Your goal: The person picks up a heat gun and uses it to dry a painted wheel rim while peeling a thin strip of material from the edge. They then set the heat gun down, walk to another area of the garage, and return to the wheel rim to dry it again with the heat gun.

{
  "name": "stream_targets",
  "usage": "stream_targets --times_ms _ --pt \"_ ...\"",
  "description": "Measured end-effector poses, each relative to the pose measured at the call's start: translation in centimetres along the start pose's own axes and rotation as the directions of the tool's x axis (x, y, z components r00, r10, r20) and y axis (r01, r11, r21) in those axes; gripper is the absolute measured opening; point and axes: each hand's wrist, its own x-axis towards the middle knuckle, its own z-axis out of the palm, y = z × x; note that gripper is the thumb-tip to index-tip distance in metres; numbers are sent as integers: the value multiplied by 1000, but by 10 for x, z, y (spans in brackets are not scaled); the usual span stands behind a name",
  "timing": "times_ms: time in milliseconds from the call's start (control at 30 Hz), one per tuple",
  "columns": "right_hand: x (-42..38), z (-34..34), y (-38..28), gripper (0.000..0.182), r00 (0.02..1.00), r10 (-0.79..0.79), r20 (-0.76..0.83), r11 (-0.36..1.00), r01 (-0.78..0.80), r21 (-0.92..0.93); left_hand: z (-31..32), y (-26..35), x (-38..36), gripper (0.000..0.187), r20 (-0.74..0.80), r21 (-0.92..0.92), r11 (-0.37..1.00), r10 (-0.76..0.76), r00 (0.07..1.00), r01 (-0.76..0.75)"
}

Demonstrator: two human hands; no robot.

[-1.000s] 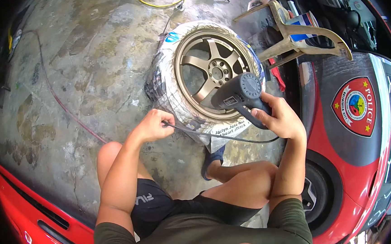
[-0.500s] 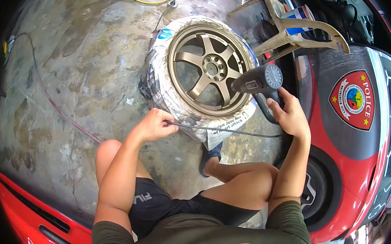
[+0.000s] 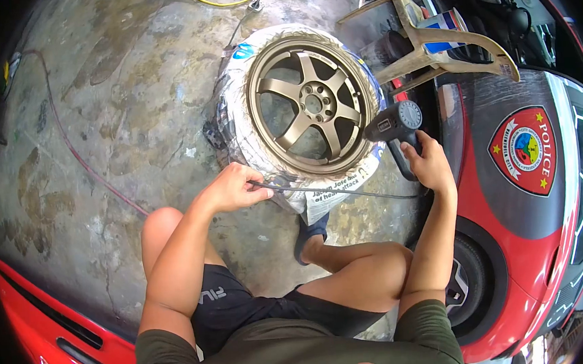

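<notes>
A bronze wheel rim (image 3: 289,135) lies face up on the floor, its tire covered by newspaper (image 3: 236,118) and masking. My right hand (image 3: 431,164) is closed around the handle of a dark heat gun (image 3: 395,122), whose nozzle points left over the rim's right edge. The gun's black power cord (image 3: 346,192) stretches across in front of the wheel. My left hand (image 3: 238,187) is closed on that cord, just below the wheel's lower left side.
A red and grey car with a police emblem (image 3: 523,152) stands close on my right. A beige plastic chair (image 3: 424,51) holding a can (image 3: 444,29) is beyond the wheel. Another red car (image 3: 58,327) is at lower left. A hose (image 3: 80,156) runs along the stained floor.
The heat gun has shifted slightly right and down, its nozzle drawing back from the spokes toward the rim's edge. My left hand has barely moved and still grips the cord.
</notes>
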Motion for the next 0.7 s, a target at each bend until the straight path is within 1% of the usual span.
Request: stream_targets --times_ms 167,267,300,400,433,567,633,700 --pt "27 18 4 47 968 -48 -247 998 57 31 -4 2 0 46 -40 -47 999 20 999 -21" --pt "33 16 7 46 961 -25 -275 999 37 38 -7 2 1 47 -51 -56 998 19 999 -21" --pt "35 14 10 46 978 4 -208 997 13 80 -6 0 1 48 -63 -61 998 27 998 -31" --pt "35 18 11 45 980 -29 -196 999 34 19 -3 -2 2 46 -102 -74 995 55 993 -63" --pt "37 21 8 44 963 -105 -249 994 108 -1 -3 -2 2 45 -116 -79 994 65 991 -75" --pt "64 35 11 48 919 -135 -371 991 127 -46 -3 -11 2 44 -161 -76 995 56 985 -69" --pt "72 37 5 49 928 -119 -353 993 117 -27 -3 -10 0 43 -199 -106 991 58 978 -80" --pt "79 40 0 49 923 -128 -362 992 126 -29 -6 -8 -1 43 -246 -75 992 84 966 -105"
